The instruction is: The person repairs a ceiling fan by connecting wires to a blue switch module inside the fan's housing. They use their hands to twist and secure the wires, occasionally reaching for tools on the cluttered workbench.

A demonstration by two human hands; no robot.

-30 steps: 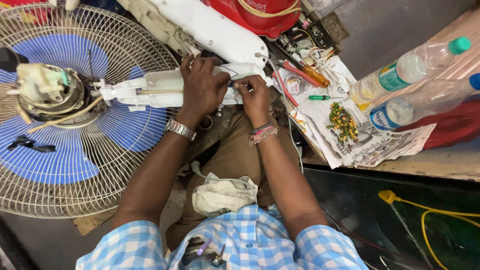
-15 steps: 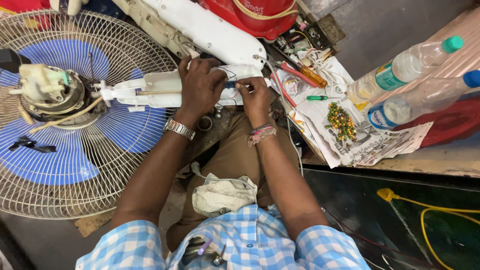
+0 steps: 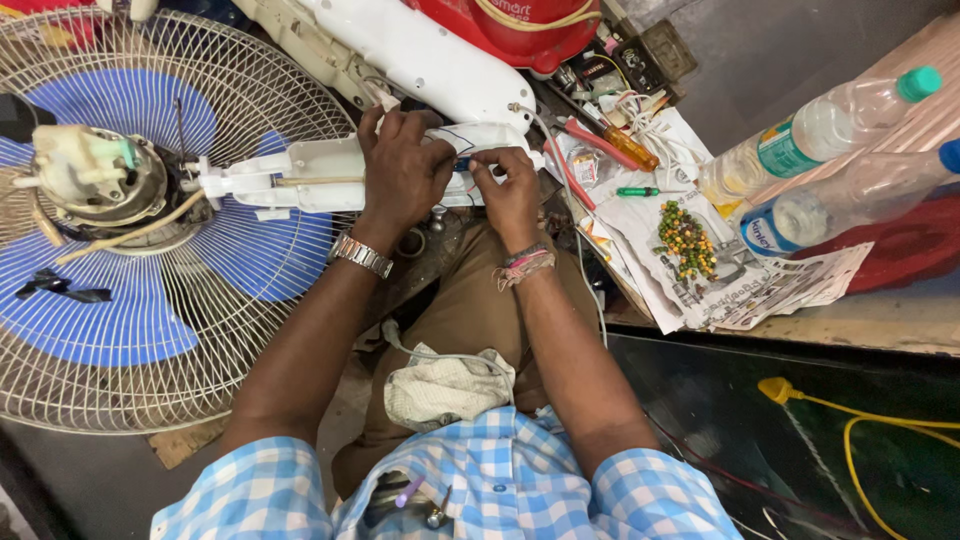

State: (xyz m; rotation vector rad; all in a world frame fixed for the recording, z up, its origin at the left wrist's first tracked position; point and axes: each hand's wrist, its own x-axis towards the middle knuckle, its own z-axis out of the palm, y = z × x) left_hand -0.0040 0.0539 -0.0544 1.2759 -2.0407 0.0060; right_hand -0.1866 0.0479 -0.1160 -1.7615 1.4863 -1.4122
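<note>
A white plastic fan neck housing point(image 3: 290, 175) lies across my lap, joined to a bare fan motor point(image 3: 95, 180) in front of a wire guard point(image 3: 150, 300) with blue blades. My left hand point(image 3: 405, 170), a metal watch on its wrist, presses down on the housing. My right hand point(image 3: 510, 190), with thread bands on the wrist, pinches small blue and dark wires at the housing's open right end. A white cable point(image 3: 580, 250) trails from there past my knee.
A white fan body part point(image 3: 420, 55) and a red object point(image 3: 510, 30) lie beyond. On newspaper point(image 3: 700, 280) at right are screwdrivers point(image 3: 620, 145), small green and yellow parts point(image 3: 685, 240) and two plastic bottles point(image 3: 830, 125). A cloth point(image 3: 440, 390) rests on my lap. A yellow cable point(image 3: 850, 430) lies low right.
Both hands stay on the housing; my right fingers have shifted slightly on the wires. The view has barely moved.
</note>
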